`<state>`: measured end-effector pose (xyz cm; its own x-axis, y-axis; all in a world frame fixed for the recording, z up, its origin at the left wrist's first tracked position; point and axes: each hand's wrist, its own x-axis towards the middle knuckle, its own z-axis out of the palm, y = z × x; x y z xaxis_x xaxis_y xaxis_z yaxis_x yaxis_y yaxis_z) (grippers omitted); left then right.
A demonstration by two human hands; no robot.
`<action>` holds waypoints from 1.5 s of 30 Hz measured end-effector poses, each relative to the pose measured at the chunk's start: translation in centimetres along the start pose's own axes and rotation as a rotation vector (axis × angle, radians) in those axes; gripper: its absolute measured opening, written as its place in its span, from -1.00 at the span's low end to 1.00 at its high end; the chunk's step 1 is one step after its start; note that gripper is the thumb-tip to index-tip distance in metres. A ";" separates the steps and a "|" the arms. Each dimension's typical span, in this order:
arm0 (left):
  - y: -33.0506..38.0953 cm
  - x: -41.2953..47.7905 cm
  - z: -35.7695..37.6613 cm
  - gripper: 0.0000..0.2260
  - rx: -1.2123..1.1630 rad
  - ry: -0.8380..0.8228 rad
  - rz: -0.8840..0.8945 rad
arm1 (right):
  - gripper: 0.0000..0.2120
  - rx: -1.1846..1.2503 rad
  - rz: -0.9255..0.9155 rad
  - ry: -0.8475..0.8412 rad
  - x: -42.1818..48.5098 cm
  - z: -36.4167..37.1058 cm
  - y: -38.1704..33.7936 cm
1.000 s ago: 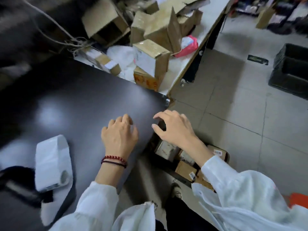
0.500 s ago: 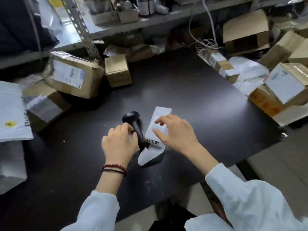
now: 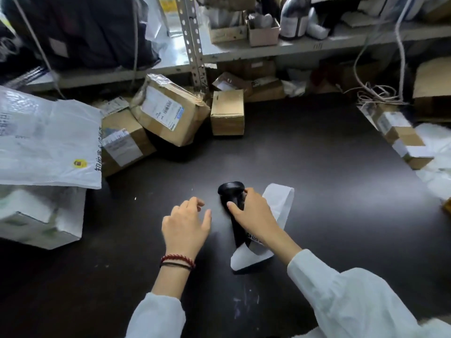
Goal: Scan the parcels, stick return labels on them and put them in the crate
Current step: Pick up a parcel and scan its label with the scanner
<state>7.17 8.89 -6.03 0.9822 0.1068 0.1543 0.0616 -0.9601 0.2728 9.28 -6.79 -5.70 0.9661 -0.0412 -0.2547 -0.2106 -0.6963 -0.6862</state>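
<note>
1. Since half a second ago, the right hand (image 3: 253, 215) has shifted from the label strip (image 3: 280, 201) onto the black barcode scanner (image 3: 230, 189), and the left hand (image 3: 185, 225) has drawn away from it.
2. The right thumb and fingers curl round the scanner's neck. The scanner lies across the strip on the dark table (image 3: 329, 191).
3. The left fingers are loosely spread and hold nothing, just left of the scanner.
4. Parcels sit at the table's back left: a taped carton (image 3: 170, 113), a small carton (image 3: 227, 113) beside it and a white mailer bag (image 3: 48, 142).
</note>
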 end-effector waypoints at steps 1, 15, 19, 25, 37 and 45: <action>-0.4 0.2 0.1 -0.76 0.004 -0.008 0.001 | -0.52 0.006 0.032 0.019 0.3 0.6 -0.5; -4.6 12.8 -1.1 -0.49 0.128 -0.027 0.077 | -0.40 -0.190 0.078 0.215 7.2 3.9 -3.1; -5.2 18.8 -2.4 -0.46 0.084 0.026 0.081 | -0.40 -0.221 0.086 0.256 9.4 3.9 -3.4; -6.6 27.3 -4.3 -0.43 0.091 0.045 0.052 | -0.42 -0.258 0.090 0.272 11.4 3.6 -3.6; -9.1 35.4 -4.7 -0.57 -0.233 -0.012 -0.092 | -0.44 -0.195 0.085 0.270 14.3 3.4 -3.6; -7.6 30.4 -4.4 -0.61 -0.421 0.010 -0.057 | -0.44 -0.160 0.065 0.239 13.9 2.9 -3.7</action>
<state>35.74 20.60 0.79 0.9773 0.1617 0.1365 0.0361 -0.7631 0.6452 23.07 -2.70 -8.65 0.9631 -0.2440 -0.1135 -0.2653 -0.7902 -0.5525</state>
